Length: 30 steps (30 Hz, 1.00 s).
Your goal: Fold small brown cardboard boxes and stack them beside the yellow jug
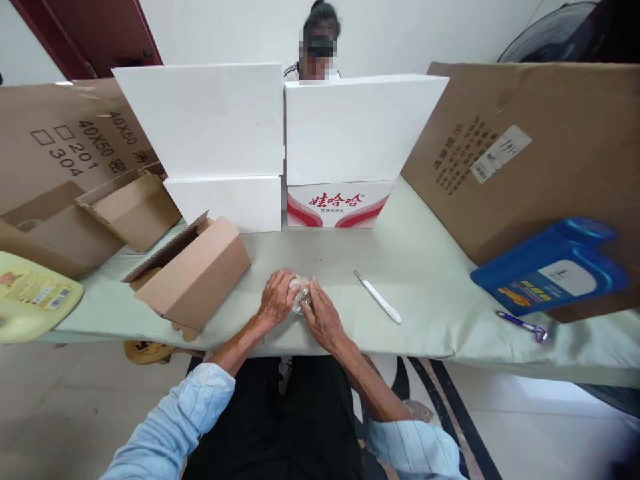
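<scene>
A crumpled bundle of clear plastic film (301,293) lies between my two hands near the front of the table; whether anything is wrapped inside cannot be made out. My left hand (276,299) presses on it from the left, fingers curled over its edge. From the right, my right hand (323,316) closes against it, with the fingers bent inward. To the right of that hand, a slim tool with a white handle (381,303) and a thin metal tip lies on the cloth. An opened brown cardboard box (200,277) rests left of my left hand.
White boxes (200,127) are stacked across the back, with a person (320,40) behind them. Large cartons flank both sides. A blue bottle (550,267) and a purple pen-like item (523,325) lie right; a yellow bottle (37,297) lies left. Pale green cloth (430,267) covers the table.
</scene>
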Each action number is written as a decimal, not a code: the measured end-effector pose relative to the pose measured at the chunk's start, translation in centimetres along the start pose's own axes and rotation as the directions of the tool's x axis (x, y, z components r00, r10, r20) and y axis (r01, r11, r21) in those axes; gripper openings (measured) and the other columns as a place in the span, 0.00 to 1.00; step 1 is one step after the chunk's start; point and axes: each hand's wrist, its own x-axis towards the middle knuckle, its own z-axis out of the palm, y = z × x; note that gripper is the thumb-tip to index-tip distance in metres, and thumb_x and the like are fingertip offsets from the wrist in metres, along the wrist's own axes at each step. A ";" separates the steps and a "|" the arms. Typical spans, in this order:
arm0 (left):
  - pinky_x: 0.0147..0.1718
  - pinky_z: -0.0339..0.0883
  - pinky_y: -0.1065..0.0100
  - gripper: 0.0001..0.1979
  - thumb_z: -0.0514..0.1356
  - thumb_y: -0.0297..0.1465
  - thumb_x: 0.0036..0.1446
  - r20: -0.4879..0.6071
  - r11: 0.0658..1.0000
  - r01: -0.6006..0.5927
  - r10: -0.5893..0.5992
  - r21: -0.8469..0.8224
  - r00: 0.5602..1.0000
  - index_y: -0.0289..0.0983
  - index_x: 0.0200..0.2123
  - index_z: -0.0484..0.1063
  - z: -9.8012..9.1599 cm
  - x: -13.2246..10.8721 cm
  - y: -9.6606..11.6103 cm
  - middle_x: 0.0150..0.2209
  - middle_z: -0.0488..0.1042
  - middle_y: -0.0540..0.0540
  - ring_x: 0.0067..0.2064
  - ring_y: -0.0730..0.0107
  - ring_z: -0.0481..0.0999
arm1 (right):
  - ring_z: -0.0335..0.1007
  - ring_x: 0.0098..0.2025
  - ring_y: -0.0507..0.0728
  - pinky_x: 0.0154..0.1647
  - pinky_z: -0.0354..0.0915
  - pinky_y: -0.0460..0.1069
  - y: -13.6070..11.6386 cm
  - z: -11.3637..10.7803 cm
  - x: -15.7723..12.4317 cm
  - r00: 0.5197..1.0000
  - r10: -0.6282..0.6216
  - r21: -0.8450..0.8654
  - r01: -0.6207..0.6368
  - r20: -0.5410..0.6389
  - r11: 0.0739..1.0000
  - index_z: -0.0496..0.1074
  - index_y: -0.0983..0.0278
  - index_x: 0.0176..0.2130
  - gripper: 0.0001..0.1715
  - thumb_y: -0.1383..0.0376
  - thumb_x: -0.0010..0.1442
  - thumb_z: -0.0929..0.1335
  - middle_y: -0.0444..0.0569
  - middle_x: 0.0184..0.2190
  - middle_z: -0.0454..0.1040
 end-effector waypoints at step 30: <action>0.62 0.67 0.46 0.20 0.57 0.40 0.70 0.221 0.988 -0.108 0.080 0.115 0.972 0.38 0.60 0.71 -3.1 0.0 -0.1 0.59 0.74 0.35 0.62 0.48 0.73 | 0.49 0.79 0.66 0.76 0.57 0.67 1.4 -2.1 0.9 0.959 -0.201 -0.047 0.215 0.199 0.976 0.42 0.68 0.80 0.45 0.65 0.72 0.62 0.66 0.78 0.51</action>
